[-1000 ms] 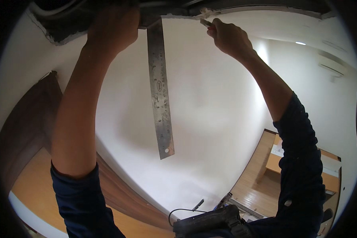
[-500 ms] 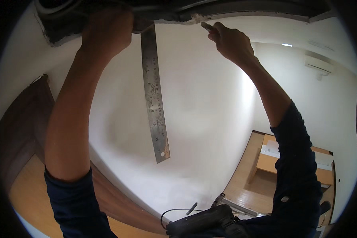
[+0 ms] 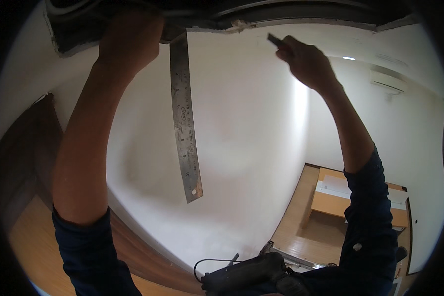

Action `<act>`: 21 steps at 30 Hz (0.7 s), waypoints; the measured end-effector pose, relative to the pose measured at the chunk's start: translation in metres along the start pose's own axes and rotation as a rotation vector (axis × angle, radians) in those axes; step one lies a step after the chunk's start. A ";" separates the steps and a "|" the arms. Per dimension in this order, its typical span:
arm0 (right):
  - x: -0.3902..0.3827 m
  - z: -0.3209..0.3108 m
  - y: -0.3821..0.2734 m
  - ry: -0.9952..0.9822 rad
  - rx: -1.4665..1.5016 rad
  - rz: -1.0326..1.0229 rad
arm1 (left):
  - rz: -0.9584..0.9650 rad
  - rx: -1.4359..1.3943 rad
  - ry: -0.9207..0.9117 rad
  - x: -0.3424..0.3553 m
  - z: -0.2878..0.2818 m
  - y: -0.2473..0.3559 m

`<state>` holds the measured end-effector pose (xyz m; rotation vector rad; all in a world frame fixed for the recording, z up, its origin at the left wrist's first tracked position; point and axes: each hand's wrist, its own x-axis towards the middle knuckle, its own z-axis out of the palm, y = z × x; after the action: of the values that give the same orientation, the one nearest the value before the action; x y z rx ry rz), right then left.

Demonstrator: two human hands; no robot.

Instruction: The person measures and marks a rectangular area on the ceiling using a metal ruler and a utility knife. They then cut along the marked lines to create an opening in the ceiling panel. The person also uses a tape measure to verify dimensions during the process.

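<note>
Overhead, my left hand [image 3: 130, 44] is closed in shadow at the rough edge of a dark opening [image 3: 197, 19]. It grips what looks like a steel try square [image 3: 185, 118]; the marked blade hangs down, with a hole near its lower end, while the top part is mostly hidden by the hand. My right hand [image 3: 308, 61] is raised to the right and closed around a short dark stick-like tool [image 3: 275, 40]. This tool's tip points up and left, apart from the opening's edge. Its exact kind is too dark to make out.
A chipped spot [image 3: 239, 25] breaks the opening's edge. Below are a black bag-like object [image 3: 246, 274] with a thin cable, and a wooden desk [image 3: 328, 202] at lower right. An air conditioner [image 3: 387, 81] hangs on the far wall; a dark wooden panel [image 3: 22, 148] stands left.
My right hand has drawn the dark tool away from the chipped edge, moving right and slightly down. The left hand keeps its grip; the view has shifted a little.
</note>
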<state>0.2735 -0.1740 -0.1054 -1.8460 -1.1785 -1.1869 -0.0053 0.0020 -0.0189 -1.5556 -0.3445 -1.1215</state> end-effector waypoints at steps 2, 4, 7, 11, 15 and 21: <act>-0.001 0.005 -0.008 -0.031 0.015 -0.032 | -0.058 -0.003 -0.036 0.006 -0.002 0.001; 0.001 0.023 -0.010 -0.072 0.009 -0.014 | -0.044 0.030 -0.064 0.011 -0.004 0.007; 0.017 0.043 -0.022 -0.063 -0.014 -0.026 | -0.051 0.003 -0.054 0.009 -0.003 0.003; 0.034 0.055 -0.040 -0.049 0.000 -0.002 | -0.018 -0.026 0.076 0.004 0.009 0.000; 0.044 0.056 -0.037 0.000 -0.028 -0.035 | -0.019 -0.054 0.126 0.006 0.002 0.005; 0.052 0.052 -0.046 -0.094 -0.077 0.005 | -0.028 -0.063 0.158 0.002 0.000 0.005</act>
<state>0.2590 -0.0935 -0.0753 -1.9802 -1.1937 -1.1695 -0.0007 0.0001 -0.0203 -1.5100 -0.2269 -1.2792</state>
